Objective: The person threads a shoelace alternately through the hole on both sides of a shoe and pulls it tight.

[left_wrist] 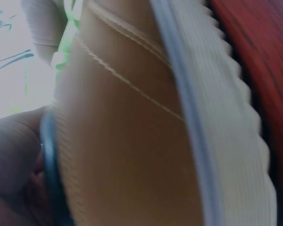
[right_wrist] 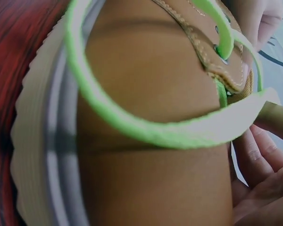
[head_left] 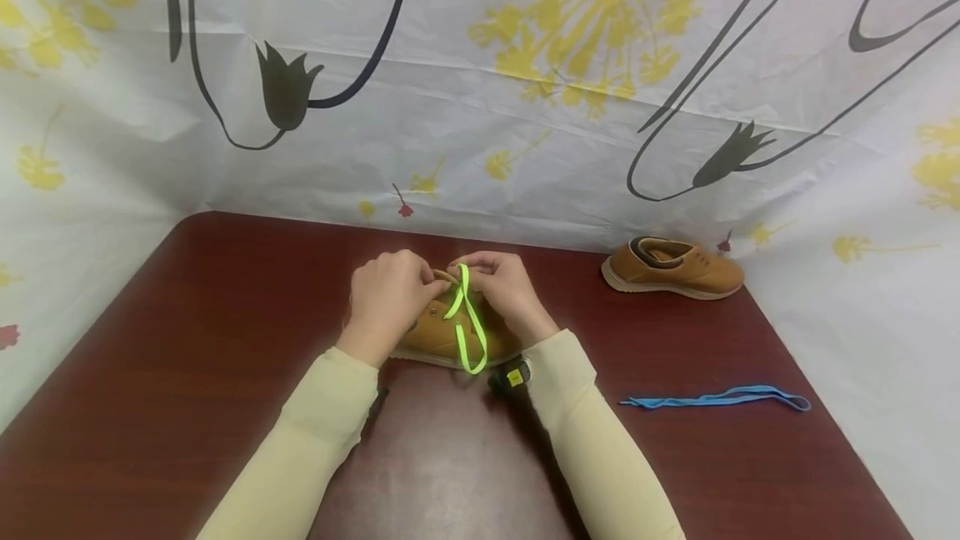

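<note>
A tan shoe (head_left: 429,338) with a pale sole stands at the table's middle, partly hidden by both hands. Its eyelet flap (right_wrist: 212,42) carries a neon green shoelace (head_left: 477,338) through an eyelet. My left hand (head_left: 390,294) holds the top of the shoe near the tongue, thumb and fingers together. In the right wrist view, the fingers of my right hand (right_wrist: 264,174) pinch the shoelace close to the flap, and a loose loop of it hangs over the shoe's side. The left wrist view shows the shoe's side (left_wrist: 127,122) close up.
Another tan shoe (head_left: 675,269) stands at the back right of the dark red table (head_left: 187,407), with no lace visible in it. A folded blue shoelace (head_left: 720,397) lies at the right. A white sheet (head_left: 450,65) with printed flowers hangs behind the table.
</note>
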### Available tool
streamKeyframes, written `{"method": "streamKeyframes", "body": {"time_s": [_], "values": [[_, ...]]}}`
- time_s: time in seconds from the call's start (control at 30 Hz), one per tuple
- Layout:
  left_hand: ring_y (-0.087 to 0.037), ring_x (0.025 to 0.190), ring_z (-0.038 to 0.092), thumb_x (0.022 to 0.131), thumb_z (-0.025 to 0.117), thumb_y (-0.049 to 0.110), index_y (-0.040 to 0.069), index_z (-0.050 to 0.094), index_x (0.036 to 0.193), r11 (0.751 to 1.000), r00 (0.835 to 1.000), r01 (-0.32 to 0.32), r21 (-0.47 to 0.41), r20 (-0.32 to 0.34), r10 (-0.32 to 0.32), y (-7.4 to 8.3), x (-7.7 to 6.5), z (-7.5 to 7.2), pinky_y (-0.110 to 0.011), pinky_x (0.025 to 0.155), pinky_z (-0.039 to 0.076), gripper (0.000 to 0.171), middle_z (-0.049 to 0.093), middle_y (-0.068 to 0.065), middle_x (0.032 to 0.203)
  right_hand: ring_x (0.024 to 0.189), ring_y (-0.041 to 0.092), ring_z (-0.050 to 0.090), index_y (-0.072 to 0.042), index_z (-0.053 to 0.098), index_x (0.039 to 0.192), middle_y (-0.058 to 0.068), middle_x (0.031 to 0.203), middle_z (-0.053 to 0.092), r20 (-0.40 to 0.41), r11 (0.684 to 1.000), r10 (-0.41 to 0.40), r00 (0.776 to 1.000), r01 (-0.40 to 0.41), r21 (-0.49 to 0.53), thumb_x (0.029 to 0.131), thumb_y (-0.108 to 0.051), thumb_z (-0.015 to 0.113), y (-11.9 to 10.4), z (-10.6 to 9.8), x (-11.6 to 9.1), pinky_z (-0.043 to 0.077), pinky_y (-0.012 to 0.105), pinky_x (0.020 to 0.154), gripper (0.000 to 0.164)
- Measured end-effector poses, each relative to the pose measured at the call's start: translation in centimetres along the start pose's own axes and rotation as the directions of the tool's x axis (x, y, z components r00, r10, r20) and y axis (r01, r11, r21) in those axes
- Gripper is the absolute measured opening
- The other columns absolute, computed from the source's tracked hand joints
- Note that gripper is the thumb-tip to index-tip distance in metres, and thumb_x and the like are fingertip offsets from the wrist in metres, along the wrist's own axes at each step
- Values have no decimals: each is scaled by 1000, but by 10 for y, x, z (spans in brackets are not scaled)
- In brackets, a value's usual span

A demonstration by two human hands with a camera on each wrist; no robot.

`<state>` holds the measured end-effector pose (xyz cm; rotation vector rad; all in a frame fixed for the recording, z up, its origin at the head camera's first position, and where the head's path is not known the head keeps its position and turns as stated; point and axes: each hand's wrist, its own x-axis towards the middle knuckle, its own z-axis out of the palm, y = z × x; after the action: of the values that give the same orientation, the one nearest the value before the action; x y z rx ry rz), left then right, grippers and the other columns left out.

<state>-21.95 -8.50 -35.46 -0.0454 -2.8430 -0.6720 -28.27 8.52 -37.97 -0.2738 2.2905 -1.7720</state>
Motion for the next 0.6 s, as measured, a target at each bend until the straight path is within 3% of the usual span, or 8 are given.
{"method": "streamKeyframes", "body": {"time_s": [0.17, 0.43, 0.6], "values": [[-16, 58, 60, 93, 73, 37, 25, 80, 74, 996, 994, 48, -72, 98, -41, 2, 1, 0, -31, 50, 41, 23, 69, 8, 65, 75, 9, 71, -5, 78, 103, 4, 89, 79, 13, 1000, -5, 1000, 5, -5, 91, -16, 75, -2, 1, -1, 54, 21, 66, 17], [-16, 59, 60, 94, 72, 36, 25, 78, 72, 988, 987, 105, -110, 132, -90, 1, 3, 5, -30, 49, 39, 26, 72, 6, 69, 71, 8, 70, -5, 79, 103, 6, 89, 80, -1, 999, -23, 1000, 23, -29, 92, -14, 73, -7, 3, -5, 53, 22, 62, 16], [-15, 58, 54, 94, 69, 25, 22, 76, 72, 984, 988, 86, -154, 139, -65, -3, 4, 6, -27, 49, 36, 23, 71, 5, 70, 70, 9, 69, -5, 77, 106, 8, 91, 79, 27, 1000, -17, 999, 18, -21, 95, -14, 69, -6, 2, -5, 53, 23, 63, 17]]}}
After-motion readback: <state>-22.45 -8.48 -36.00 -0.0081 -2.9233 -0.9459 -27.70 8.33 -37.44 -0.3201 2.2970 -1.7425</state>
